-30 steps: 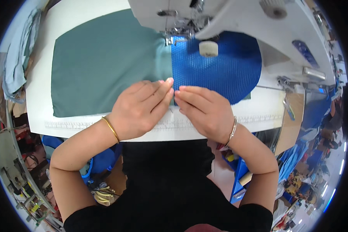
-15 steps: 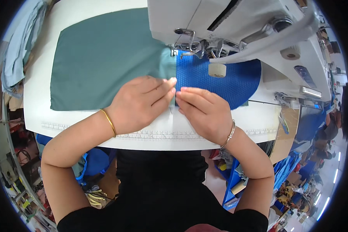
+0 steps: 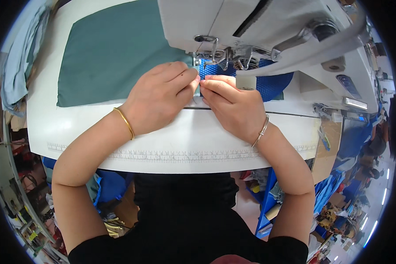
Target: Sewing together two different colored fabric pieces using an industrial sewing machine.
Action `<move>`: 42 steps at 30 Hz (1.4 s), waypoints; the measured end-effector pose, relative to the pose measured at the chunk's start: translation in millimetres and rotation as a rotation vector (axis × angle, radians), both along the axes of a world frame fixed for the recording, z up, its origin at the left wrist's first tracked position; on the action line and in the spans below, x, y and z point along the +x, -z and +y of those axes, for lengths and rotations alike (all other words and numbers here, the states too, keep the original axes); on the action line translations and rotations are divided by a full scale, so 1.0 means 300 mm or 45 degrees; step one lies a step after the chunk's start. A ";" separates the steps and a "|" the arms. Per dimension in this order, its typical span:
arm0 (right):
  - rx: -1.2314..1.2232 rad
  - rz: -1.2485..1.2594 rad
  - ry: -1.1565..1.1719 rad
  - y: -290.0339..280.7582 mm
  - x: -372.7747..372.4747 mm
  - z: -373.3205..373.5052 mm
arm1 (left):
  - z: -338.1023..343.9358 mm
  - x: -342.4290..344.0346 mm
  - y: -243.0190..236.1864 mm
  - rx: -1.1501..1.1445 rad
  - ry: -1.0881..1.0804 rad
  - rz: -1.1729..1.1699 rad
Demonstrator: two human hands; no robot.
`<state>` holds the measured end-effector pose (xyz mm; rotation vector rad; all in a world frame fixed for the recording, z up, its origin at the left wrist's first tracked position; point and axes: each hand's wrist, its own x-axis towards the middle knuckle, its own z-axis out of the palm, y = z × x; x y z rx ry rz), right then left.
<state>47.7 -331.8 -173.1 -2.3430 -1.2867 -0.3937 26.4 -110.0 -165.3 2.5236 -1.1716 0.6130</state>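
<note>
1. Pressing down side by side, the left hand [image 3: 160, 99] and the right hand [image 3: 233, 105] sit flat on the cloth, close in front of the needle part [image 3: 226, 57] of the sewing machine [image 3: 251, 26]. The fingertips of both hands meet in the middle.
2. The fingers are bent and pinch the edges of the cloth together, so the two pieces stay lined up.
3. The green cloth [image 3: 114, 57] lies to the left and far side of the white tabletop [image 3: 176, 141]. It is spread out flat, so it can slide without bunching.
4. The blue mesh cloth [image 3: 268, 86] lies to the right, partly under the machine. It meets the green cloth right where the fingertips are.
5. The left hand rests mostly on the green cloth and the right hand on the blue one, so each hand steers its own piece.
6. A gold bangle [image 3: 125, 123] is on the left wrist and a thin silver bracelet [image 3: 260, 132] on the right wrist.
7. A ruler strip [image 3: 180, 156] runs along the near edge of the tabletop, handy for measuring.
</note>
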 end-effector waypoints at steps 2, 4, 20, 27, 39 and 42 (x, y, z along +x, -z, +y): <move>0.096 -0.028 0.016 0.005 0.003 0.009 | 0.000 -0.001 0.002 0.041 -0.035 0.030; 0.158 0.099 0.076 0.008 -0.008 0.015 | 0.001 0.000 0.008 0.006 0.012 -0.038; 0.032 0.038 0.042 -0.008 -0.021 -0.011 | 0.006 0.001 0.012 -0.097 0.097 -0.062; -0.008 0.123 0.092 -0.008 -0.011 -0.011 | 0.006 0.018 0.016 -0.155 0.107 0.007; -0.164 -0.070 0.095 0.006 0.056 0.000 | 0.019 0.059 0.016 -0.125 0.019 -0.062; -0.128 -0.146 0.112 0.014 0.071 0.004 | 0.015 0.047 0.014 -0.090 -0.046 -0.035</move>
